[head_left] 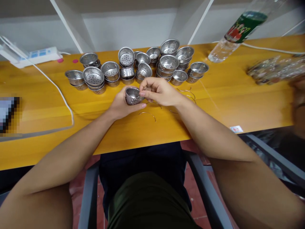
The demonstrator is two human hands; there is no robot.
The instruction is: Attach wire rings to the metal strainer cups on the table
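Note:
My left hand (122,103) is wrapped around a small perforated metal cup (131,97), its open mouth tilted up toward me. My right hand (156,91) is closed in a pinch at the cup's right rim. A thin line, looking like a wire (138,98), shows at those fingertips; most of it is hidden. On the table just below and right of the hands lie several loose curved wires (149,113). Behind them, stacks of similar perforated metal cups (93,76) stand in an uneven row.
The yellow table (143,135) backs onto a grey partitioned shelf (128,31). A power strip (39,57) with a white cable (58,90) lies left, near a blurred-out device (7,111). To the right are a plastic bottle (234,38), a clear-wrapped bundle (274,70) and part of another person (299,105).

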